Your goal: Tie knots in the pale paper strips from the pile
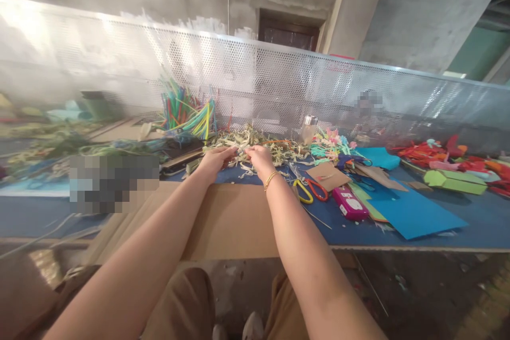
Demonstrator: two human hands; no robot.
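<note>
My left hand (216,160) and my right hand (260,159) are stretched forward over the table, fingertips close together. The fingers of both are pinched; whatever small thing lies between them is too small and blurred to name. Just behind them is a heap of pale green, twisted strips (255,138), which the fingertips overlap in view. A gold chain bracelet circles my right wrist. Under my forearms lies a flat sheet of brown cardboard (235,218) at the table's front edge.
Scissors (316,190) with red and yellow handles lie right of my hand, near a purple box (350,203) and blue paper (414,210). Colourful pipe-cleaner-like stems (187,111) stand at the back left. A perforated metal panel (279,74) runs behind. Red pieces (426,154) lie far right.
</note>
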